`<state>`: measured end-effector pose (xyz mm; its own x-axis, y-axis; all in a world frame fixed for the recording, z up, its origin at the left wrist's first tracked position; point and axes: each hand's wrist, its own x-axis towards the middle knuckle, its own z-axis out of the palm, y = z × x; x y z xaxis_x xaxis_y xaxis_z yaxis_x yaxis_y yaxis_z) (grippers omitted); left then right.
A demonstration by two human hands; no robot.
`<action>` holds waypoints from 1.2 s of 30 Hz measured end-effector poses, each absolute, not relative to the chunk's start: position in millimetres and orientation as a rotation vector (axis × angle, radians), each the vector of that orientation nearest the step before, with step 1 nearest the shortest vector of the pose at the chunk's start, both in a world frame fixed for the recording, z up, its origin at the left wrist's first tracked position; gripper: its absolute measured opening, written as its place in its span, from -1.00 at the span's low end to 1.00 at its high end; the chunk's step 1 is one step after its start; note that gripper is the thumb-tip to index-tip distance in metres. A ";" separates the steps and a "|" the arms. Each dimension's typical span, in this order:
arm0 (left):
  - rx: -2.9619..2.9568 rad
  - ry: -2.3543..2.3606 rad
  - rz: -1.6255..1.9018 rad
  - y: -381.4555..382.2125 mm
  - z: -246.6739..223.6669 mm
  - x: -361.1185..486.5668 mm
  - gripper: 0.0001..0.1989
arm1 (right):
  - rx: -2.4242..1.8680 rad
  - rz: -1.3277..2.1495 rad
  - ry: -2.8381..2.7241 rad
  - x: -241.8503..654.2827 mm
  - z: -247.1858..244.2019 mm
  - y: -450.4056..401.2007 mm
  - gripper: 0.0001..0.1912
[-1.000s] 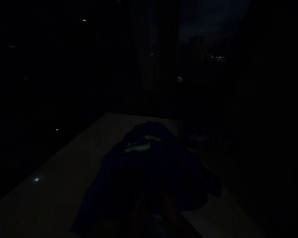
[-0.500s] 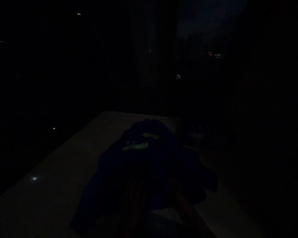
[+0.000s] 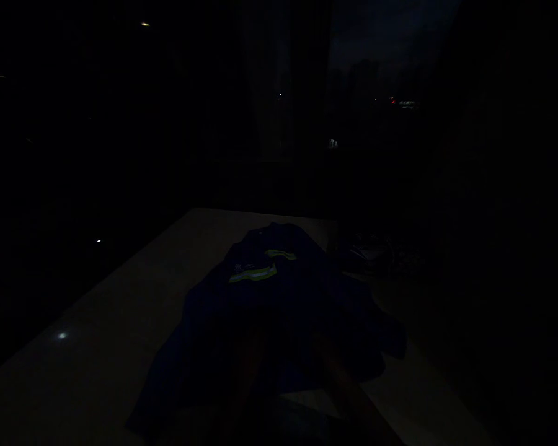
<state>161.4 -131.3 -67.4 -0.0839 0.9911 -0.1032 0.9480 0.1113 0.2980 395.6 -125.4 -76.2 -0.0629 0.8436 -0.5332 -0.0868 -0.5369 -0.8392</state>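
A dark blue work jacket [image 3: 302, 297] lies spread on a pale table [image 3: 116, 310], its collar end away from me and its sleeves out to both sides. Across its front run two yellow-green and silver reflective strips [image 3: 253, 274], with small pale lettering above the left one. Over the lower part of the jacket is my left hand [image 3: 251, 347], very dark, its fingers lost in shadow. My right hand [image 3: 324, 347] rests on the cloth to the right of it, also too dim to make out the fingers.
Dark items with pale edges [image 3: 372, 253] sit beyond the table's far right side. A small spot of light [image 3: 62, 336] shows on the table at left. Nearly everything else is black, with a few distant lights and dim sky at the back.
My left hand has shifted slightly forward over the jacket, and its fingers show less clearly. The right hand and the jacket stay nearly in place; the view has shifted a little.
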 end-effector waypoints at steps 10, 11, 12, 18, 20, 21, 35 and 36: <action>1.485 2.036 0.516 -174.7 -24.2 155.7 -0.47 | -1.461 1.823 -0.691 390.8 -64.7 -139.1 -0.07; 1.510 2.006 0.511 -180.5 -21.6 156.5 -0.48 | -1.456 1.821 -0.691 390.4 -65.5 -140.0 -0.08; 1.540 1.976 0.499 -186.1 -20.5 157.6 -0.50 | -1.452 1.819 -0.697 390.1 -66.5 -140.9 -0.09; 1.372 1.914 0.402 -208.3 -30.3 163.0 -0.46 | -1.419 1.751 -0.816 385.1 -81.8 -145.9 -0.16; 1.251 1.949 0.478 -210.7 -31.5 160.8 -0.43 | -1.421 1.702 -0.865 381.7 -88.8 -147.7 -0.15; 1.207 1.977 0.505 -211.1 -31.3 159.0 -0.44 | -1.406 1.693 -0.883 380.5 -91.6 -148.5 -0.13; 1.885 1.798 0.160 -214.0 -86.2 182.9 -0.57 | -1.829 1.342 -1.561 433.6 -77.2 -122.6 -0.49; 1.835 1.822 0.191 -212.9 -83.0 183.4 -0.56 | -1.834 1.342 -1.595 433.6 -75.6 -121.2 -0.48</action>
